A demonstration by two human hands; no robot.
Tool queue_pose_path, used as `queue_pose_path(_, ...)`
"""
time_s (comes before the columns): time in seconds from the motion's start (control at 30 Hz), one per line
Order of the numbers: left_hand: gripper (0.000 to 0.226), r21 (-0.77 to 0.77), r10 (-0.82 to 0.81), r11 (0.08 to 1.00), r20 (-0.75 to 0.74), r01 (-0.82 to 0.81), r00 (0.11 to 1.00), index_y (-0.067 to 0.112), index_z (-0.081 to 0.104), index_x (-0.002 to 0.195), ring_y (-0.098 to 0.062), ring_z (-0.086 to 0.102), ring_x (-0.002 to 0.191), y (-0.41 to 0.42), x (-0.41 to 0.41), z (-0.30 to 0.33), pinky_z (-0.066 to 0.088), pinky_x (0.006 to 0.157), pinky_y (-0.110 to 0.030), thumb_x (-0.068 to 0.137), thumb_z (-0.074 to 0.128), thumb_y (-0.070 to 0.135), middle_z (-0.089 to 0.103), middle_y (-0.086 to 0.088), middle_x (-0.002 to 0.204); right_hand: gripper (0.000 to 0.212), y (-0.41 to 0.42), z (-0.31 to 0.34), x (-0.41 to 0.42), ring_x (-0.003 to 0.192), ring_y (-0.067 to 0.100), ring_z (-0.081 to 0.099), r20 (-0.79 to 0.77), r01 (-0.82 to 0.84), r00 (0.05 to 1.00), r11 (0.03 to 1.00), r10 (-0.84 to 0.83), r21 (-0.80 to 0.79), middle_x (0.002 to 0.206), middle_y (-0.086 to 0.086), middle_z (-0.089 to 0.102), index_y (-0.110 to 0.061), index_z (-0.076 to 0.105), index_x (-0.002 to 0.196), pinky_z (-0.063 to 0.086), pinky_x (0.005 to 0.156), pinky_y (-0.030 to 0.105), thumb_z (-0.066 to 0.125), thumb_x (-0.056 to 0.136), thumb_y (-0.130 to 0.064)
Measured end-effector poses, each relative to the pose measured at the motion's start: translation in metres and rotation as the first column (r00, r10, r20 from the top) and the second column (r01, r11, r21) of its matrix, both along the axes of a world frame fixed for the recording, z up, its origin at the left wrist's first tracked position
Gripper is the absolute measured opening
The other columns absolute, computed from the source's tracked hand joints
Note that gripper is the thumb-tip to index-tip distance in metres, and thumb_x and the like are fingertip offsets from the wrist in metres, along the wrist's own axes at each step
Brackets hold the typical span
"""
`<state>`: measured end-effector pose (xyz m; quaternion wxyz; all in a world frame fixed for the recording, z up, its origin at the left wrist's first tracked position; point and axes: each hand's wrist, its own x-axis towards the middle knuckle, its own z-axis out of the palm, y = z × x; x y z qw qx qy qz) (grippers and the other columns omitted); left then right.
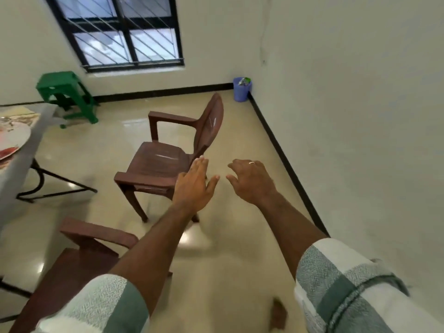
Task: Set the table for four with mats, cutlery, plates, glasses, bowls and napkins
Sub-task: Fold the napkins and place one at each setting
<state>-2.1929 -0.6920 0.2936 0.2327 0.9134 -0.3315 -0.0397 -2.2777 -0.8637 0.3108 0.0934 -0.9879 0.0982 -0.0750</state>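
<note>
Both my arms reach forward over the floor, away from the table. My left hand point(195, 186) is flat with straight fingers and holds nothing, just right of a brown plastic chair's seat. My right hand point(252, 180) hangs beside it, fingers loosely spread and slightly bent, empty, a ring on one finger. At the far left edge the grey table point(22, 152) shows a patterned plate point(10, 138) lying on a mat point(16, 115). No cutlery, glasses, bowls or napkins are in view.
A brown plastic armchair point(168, 155) stands ahead on the tiled floor, a second one point(79, 258) at the lower left. A green stool point(64, 94) stands by the window wall, a blue bin point(241, 88) in the corner. The white wall runs along the right.
</note>
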Motion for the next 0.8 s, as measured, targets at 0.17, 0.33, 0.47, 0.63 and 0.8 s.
queue_pose_path(0.17,0.064,0.009,0.176,0.984,-0.007,-0.176,0.984,0.020,0.029,0.156,-0.020,0.023,0.152,-0.060,0.079,-0.010,0.026,0.118,-0.055,0.103,0.038,0.055,0.026,-0.002,0.165,0.043,-0.074,-0.008,0.110,0.137,0.023,0.046,-0.018,-0.195,0.981,0.981,0.194,-0.016,0.150,0.004,0.050,-0.020,0.055,0.138,0.032,0.112,0.043,0.048,0.102,-0.040)
queue_pose_path(0.33,0.067,0.030,0.413,0.911,-0.035,-0.412,0.910,0.020,0.028,0.157,-0.021,0.027,0.151,-0.123,0.142,-0.010,0.029,0.117,-0.052,0.102,0.036,0.058,0.026,-0.002,0.165,0.043,-0.155,-0.010,0.219,0.137,0.024,0.047,-0.030,-0.385,0.923,0.923,0.384,-0.027,0.150,0.004,0.050,-0.020,0.055,0.136,0.033,0.112,0.045,0.046,0.101,-0.043)
queue_pose_path(0.47,0.067,0.055,0.544,0.839,-0.057,-0.541,0.837,0.022,0.029,0.156,-0.019,0.029,0.150,-0.167,0.189,-0.006,0.032,0.118,-0.052,0.102,0.036,0.059,0.024,0.000,0.166,0.044,-0.202,-0.005,0.299,0.138,0.023,0.045,-0.082,-0.508,0.859,0.861,0.505,-0.025,0.152,0.004,0.048,-0.020,0.054,0.138,0.031,0.115,0.047,0.044,0.102,-0.043)
queue_pose_path(0.63,0.067,0.052,0.646,0.763,-0.055,-0.644,0.761,0.022,0.029,0.156,-0.019,0.035,0.147,-0.213,0.269,-0.008,0.034,0.116,-0.052,0.101,0.038,0.059,0.021,0.002,0.166,0.043,-0.239,-0.009,0.407,0.135,0.024,0.048,-0.097,-0.653,0.755,0.757,0.648,-0.023,0.150,0.004,0.048,-0.021,0.053,0.138,0.031,0.114,0.048,0.045,0.101,-0.043)
queue_pose_path(0.8,0.064,0.049,0.759,0.651,-0.054,-0.757,0.649,0.022,0.027,0.156,-0.022,0.044,0.141,-0.240,0.358,-0.017,0.038,0.113,-0.052,0.102,0.043,0.053,0.031,-0.001,0.163,0.047,-0.259,-0.021,0.533,0.137,0.023,0.045,-0.108,-0.727,0.683,0.686,0.722,-0.008,0.150,0.001,0.047,-0.022,0.046,0.144,0.027,0.117,0.045,0.044,0.102,-0.043)
